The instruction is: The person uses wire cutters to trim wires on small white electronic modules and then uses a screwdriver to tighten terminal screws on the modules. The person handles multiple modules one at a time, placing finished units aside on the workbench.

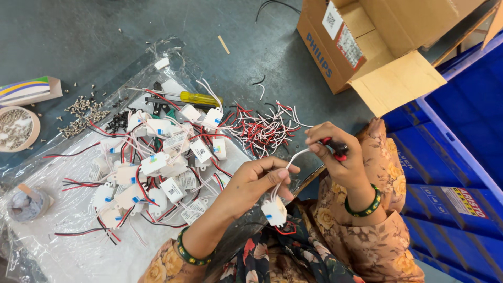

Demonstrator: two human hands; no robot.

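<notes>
Apparently the left hand (259, 178) is pinching a white wire (290, 157) of a small white module (274, 212) while the right hand (335, 154), fingers clamped on red-handled cutters (337, 148), is trimming its end, needing a steady squeeze.

A small assembly workshop floor is showing: white driver modules (157, 173) lying heaped beside loose screws (81, 112), near a cardboard carton (377, 47).

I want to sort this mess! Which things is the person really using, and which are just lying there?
In use:
left hand holding the white wire
small white box hanging from that wire
right hand gripping a red-handled tool

Lying about:
pile of white boxes
cut wire bits
yellow screwdriver
loose screws
cardboard box
</notes>
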